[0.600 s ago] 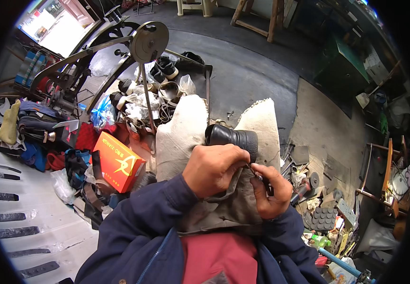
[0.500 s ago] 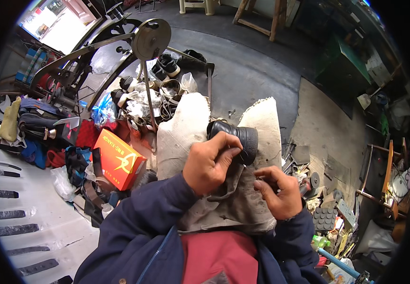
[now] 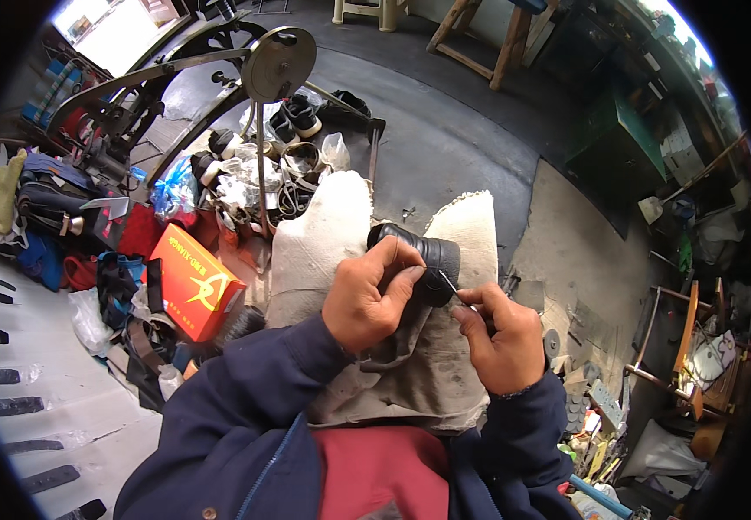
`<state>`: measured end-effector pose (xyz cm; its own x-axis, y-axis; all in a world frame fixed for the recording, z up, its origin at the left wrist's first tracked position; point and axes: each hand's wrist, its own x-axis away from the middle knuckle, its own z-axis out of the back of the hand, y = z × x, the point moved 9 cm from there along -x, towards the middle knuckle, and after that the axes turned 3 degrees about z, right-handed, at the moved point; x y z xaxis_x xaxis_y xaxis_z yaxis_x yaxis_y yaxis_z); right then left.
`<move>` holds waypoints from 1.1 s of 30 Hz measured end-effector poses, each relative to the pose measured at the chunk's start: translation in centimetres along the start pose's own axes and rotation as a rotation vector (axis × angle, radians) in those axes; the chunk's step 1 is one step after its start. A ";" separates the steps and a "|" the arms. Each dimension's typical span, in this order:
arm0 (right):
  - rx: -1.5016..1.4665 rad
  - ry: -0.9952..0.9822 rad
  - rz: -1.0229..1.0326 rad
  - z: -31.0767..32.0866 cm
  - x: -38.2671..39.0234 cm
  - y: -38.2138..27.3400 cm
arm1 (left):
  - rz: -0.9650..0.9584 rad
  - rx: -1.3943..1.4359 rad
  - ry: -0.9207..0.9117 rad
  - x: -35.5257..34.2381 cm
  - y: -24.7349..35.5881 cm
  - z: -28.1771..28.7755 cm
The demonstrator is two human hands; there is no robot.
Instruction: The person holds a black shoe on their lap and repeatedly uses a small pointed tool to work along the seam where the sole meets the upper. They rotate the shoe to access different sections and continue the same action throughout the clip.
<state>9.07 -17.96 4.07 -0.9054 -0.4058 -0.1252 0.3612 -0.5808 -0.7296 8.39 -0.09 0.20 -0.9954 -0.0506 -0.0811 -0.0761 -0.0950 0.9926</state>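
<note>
A black leather shoe [image 3: 440, 256] lies on the worn pale canvas cloth [image 3: 302, 260] over my lap, its nearer part partly behind my fingers. My left hand [image 3: 367, 299] is closed at the shoe’s near side, thumb against forefinger; what it pinches is too small to make out. Just to the right, my right hand [image 3: 501, 338] grips a thin metal tool [image 3: 447, 282], which points up and left to the shoe’s sole edge. A dark piece of cloth [image 3: 388, 355] hangs below the shoe.
An orange-red box [image 3: 189, 273] sits among piled straps and fabrics at left, beside a pale board [image 3: 72, 425]. A cast-metal machine [image 3: 276, 65] stands over heaped shoes and bags [image 3: 302, 121]. Scattered tools and scraps [image 3: 601, 407] lie at right; wooden stools [image 3: 506, 48] stand behind.
Half a second ago my right hand had drawn away to the lower right. It is now nearer the shoe, with the tool showing. The whole view has shifted slightly.
</note>
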 end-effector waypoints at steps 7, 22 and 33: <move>0.034 0.017 0.012 0.4 -0.7 -1.0 | -0.050 -0.041 0.011 -0.1 0.3 0.2; -0.533 0.045 0.016 1.4 1.1 0.7 | 0.019 0.037 -0.012 -0.2 -0.2 0.2; -0.882 0.747 -0.125 4.6 3.8 10.9 | 0.020 0.076 -0.006 -0.4 -0.5 0.0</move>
<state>10.58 -29.14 -1.26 -0.9364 0.3072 -0.1699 0.2448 0.2247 -0.9432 8.81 -0.05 -0.26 -0.9971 -0.0456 -0.0607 -0.0599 -0.0181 0.9980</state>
